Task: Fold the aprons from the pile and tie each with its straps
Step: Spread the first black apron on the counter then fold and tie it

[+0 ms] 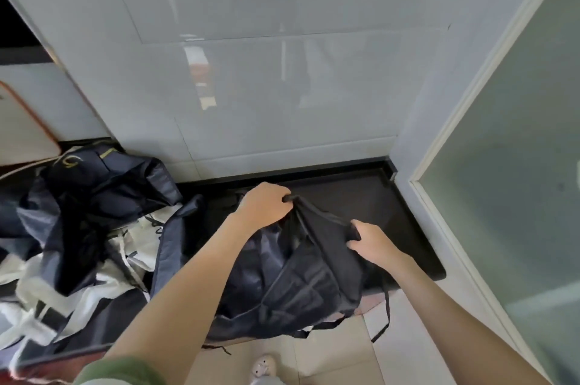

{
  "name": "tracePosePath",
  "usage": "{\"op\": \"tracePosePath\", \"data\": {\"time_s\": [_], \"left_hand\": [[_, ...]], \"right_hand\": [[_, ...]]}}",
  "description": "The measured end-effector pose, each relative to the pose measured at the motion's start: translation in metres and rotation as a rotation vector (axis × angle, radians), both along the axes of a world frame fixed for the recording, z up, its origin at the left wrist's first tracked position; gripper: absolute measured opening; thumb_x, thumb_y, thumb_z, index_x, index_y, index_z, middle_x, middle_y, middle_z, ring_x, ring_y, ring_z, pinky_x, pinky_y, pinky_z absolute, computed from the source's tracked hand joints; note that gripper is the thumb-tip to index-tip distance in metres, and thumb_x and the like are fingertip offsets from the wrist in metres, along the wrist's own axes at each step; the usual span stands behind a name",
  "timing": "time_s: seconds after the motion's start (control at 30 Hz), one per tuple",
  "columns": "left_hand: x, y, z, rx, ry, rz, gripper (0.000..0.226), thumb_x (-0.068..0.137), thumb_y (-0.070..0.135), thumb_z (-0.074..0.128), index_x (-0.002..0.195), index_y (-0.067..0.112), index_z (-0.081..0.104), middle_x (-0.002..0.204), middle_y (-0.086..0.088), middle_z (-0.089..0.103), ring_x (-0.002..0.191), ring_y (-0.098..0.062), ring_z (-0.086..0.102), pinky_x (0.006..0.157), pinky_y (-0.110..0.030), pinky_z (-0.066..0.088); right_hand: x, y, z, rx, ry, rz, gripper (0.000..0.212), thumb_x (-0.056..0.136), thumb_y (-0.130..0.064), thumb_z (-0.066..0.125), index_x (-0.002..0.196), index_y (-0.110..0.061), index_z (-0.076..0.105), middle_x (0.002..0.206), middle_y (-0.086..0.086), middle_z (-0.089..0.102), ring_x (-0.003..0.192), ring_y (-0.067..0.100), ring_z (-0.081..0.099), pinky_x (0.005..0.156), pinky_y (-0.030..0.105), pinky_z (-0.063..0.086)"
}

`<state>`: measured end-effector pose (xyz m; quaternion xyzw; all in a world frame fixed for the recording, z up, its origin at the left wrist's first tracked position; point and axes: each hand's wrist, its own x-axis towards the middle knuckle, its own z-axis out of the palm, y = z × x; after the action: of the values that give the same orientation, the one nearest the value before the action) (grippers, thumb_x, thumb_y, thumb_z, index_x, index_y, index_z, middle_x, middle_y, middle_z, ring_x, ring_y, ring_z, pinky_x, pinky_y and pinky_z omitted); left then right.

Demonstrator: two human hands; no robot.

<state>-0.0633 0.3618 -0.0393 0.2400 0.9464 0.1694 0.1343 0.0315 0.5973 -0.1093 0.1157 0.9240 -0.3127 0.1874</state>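
- A green sleeve (pixel 119 369) sits at the bottom left of the head view, on the person's left arm, which reaches forward over the table.
- Below it, near the bottom edge, a pale shoe (pixel 263 366) stands on the light floor tiles (pixel 392 353).
- The left hand (pixel 263 205) is closed in a fist, knuckles up, and grips a bunched top edge of the black apron (pixel 298 275).
- The right hand (pixel 373 242) is just to the right of it and a little nearer. Its thumb and fingers curl round a fold of the same apron, and the two hands hold the cloth raised between them.
- The black apron lies crumpled at the front of the dark table (pixel 361 196) and spills over its near edge.
- One thin black strap (pixel 386 306) hangs off the apron's right side down toward the floor.
- The pile of aprons (pixel 88 212) lies on the left of the table, dark navy and black pieces tangled with white ones, well apart from the right hand.
- A white board with an orange edge (pixel 22 127) leans behind the pile.
- A white tiled wall (pixel 251 71) rises behind the table.
- A frosted glass door (pixel 518 165) stands on the right.
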Motion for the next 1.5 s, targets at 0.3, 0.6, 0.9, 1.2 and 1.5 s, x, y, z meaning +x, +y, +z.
{"op": "tracePosePath", "data": {"time_s": [0.3, 0.6, 0.9, 1.2, 1.5], "left_hand": [[0.061, -0.067, 0.051, -0.225, 0.321, 0.349, 0.023, 0.098, 0.029, 0.042, 0.107, 0.017, 0.060, 0.105, -0.004, 0.066, 0.098, -0.028, 0.061, 0.066, -0.030, 0.039], [0.099, -0.116, 0.098, -0.079, 0.016, 0.464, 0.036, 0.094, 0.040, 0.053, 0.085, 0.005, 0.057, 0.085, -0.008, 0.058, 0.088, -0.028, 0.058, 0.069, -0.030, 0.038], [0.140, -0.162, 0.161, -0.058, -0.246, 0.297, 0.026, 0.088, 0.042, 0.065, 0.095, 0.017, 0.067, 0.088, 0.001, 0.065, 0.082, -0.018, 0.060, 0.072, -0.028, 0.043], [0.159, -0.155, 0.128, 0.459, 0.140, 0.570, 0.034, 0.083, 0.036, 0.069, 0.068, 0.013, 0.048, 0.066, 0.003, 0.049, 0.068, -0.016, 0.047, 0.054, -0.025, 0.031], [0.156, -0.175, 0.096, 0.759, -0.367, 0.505, 0.019, 0.091, 0.019, 0.058, 0.073, 0.014, 0.056, 0.078, -0.010, 0.056, 0.076, -0.024, 0.049, 0.075, -0.032, 0.037]], "right_hand": [[0.001, -0.034, 0.044, -0.237, 0.133, -0.316, 0.036, 0.097, -0.002, 0.031, 0.116, -0.014, 0.059, 0.087, 0.018, 0.066, 0.049, 0.031, 0.067, 0.052, 0.040, 0.059], [0.026, -0.083, 0.097, -0.566, 0.626, -0.595, 0.048, 0.096, 0.004, 0.025, 0.138, -0.015, 0.040, 0.069, 0.017, 0.058, 0.045, 0.022, 0.051, 0.041, 0.031, 0.048], [0.072, -0.099, 0.120, -0.499, 0.922, -0.665, 0.032, 0.090, 0.007, 0.024, 0.100, -0.014, 0.046, 0.066, 0.008, 0.055, 0.047, 0.018, 0.048, 0.045, 0.029, 0.044], [0.108, -0.105, 0.104, -0.507, 0.883, -0.754, 0.053, 0.088, 0.007, 0.027, 0.128, -0.021, 0.047, 0.066, 0.006, 0.054, 0.045, 0.005, 0.047, 0.049, 0.023, 0.042], [0.106, -0.098, 0.087, -0.386, 0.841, -0.728, 0.039, 0.091, 0.004, 0.030, 0.118, -0.015, 0.051, 0.065, 0.005, 0.056, 0.045, 0.008, 0.048, 0.051, 0.028, 0.043]]}}
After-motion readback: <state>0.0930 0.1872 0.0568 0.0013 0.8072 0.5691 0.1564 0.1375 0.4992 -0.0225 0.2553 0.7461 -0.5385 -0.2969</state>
